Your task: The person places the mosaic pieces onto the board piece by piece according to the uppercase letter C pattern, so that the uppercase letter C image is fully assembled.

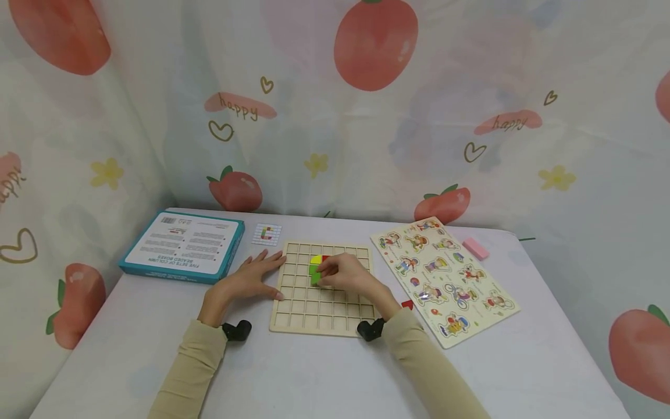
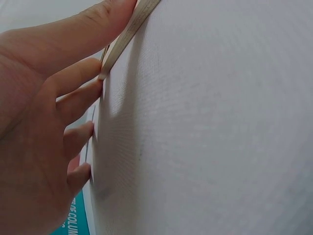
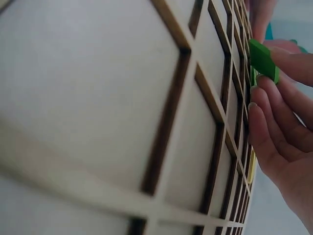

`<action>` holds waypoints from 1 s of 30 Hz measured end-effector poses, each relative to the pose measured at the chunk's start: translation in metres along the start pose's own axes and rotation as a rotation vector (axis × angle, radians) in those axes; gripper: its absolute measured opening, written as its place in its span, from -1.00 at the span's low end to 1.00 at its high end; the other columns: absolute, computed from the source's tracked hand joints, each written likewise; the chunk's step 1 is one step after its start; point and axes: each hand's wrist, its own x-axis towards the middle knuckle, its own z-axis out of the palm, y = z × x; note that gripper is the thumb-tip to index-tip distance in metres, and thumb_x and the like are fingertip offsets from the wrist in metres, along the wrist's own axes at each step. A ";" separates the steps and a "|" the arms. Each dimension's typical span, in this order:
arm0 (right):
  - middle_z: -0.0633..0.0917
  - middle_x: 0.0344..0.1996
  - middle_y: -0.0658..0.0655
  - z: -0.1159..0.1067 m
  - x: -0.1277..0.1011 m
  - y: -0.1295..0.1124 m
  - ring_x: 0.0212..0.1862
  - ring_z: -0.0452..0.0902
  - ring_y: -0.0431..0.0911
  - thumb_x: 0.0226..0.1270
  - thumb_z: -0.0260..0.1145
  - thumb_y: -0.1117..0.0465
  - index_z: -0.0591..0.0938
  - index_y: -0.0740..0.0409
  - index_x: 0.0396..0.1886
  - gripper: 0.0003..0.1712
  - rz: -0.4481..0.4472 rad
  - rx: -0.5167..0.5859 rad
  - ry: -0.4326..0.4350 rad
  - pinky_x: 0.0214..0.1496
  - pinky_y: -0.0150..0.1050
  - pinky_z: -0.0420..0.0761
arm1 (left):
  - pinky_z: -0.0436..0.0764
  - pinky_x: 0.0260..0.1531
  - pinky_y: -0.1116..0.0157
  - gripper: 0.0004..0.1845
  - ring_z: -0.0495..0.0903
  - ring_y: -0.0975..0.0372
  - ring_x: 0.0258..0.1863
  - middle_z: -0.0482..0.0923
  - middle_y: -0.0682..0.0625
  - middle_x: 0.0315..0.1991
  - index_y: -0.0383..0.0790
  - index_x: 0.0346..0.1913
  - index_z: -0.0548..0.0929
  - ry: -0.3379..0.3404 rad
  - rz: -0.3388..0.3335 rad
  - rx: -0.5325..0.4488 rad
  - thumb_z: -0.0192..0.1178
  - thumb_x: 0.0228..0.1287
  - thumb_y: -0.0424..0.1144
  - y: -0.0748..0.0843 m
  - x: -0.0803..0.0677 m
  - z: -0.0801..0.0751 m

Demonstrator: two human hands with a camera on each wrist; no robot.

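Observation:
A wooden grid board [image 1: 296, 320] lies flat on the table between both hands. My right hand [image 1: 346, 273] pinches a green tile [image 3: 263, 61] between thumb and fingers, over the board's upper middle cells. A yellow piece [image 1: 316, 259] and a red piece [image 1: 325, 257] sit in cells just above it, the red one partly covered by the hand. With fingers spread, my left hand [image 1: 247, 279] rests at the board's left edge. In the left wrist view its thumb [image 2: 93, 24] touches the board's rim.
Left stands a teal-edged box [image 1: 183, 247], with a small pattern card [image 1: 267, 234] beside it. On the right lie a picture puzzle board [image 1: 437, 282] and a pink block [image 1: 476, 248]. A small red piece [image 1: 407, 304] lies near the right wrist.

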 end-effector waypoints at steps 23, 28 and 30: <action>0.70 -0.39 0.01 0.007 0.003 -0.011 -0.33 0.54 -0.24 0.21 0.54 0.34 0.76 0.23 -0.09 -0.73 0.002 -0.129 -0.050 -0.22 -0.41 0.58 | -0.31 0.61 -0.22 0.03 -0.29 -0.15 0.67 0.01 -0.10 0.67 -0.13 0.62 0.19 0.000 -0.002 0.004 0.50 0.16 0.01 0.006 -0.003 -0.002; 0.72 -0.34 0.00 0.002 -0.003 -0.007 -0.29 0.55 -0.24 0.28 0.47 0.36 0.76 0.23 -0.04 -0.75 -0.008 -0.112 -0.051 -0.18 -0.39 0.59 | -0.31 0.61 -0.22 0.03 -0.28 -0.15 0.67 0.02 -0.10 0.67 -0.13 0.62 0.20 0.002 -0.004 -0.006 0.50 0.15 0.00 0.007 -0.003 -0.002; 0.73 -0.33 0.00 -0.001 -0.007 -0.004 -0.28 0.55 -0.24 0.31 0.44 0.35 0.76 0.22 -0.04 -0.77 -0.015 -0.110 -0.041 -0.16 -0.38 0.60 | -0.31 0.61 -0.22 0.03 -0.28 -0.15 0.67 0.02 -0.09 0.67 -0.13 0.62 0.21 0.005 -0.006 -0.008 0.51 0.15 -0.01 0.007 -0.003 -0.001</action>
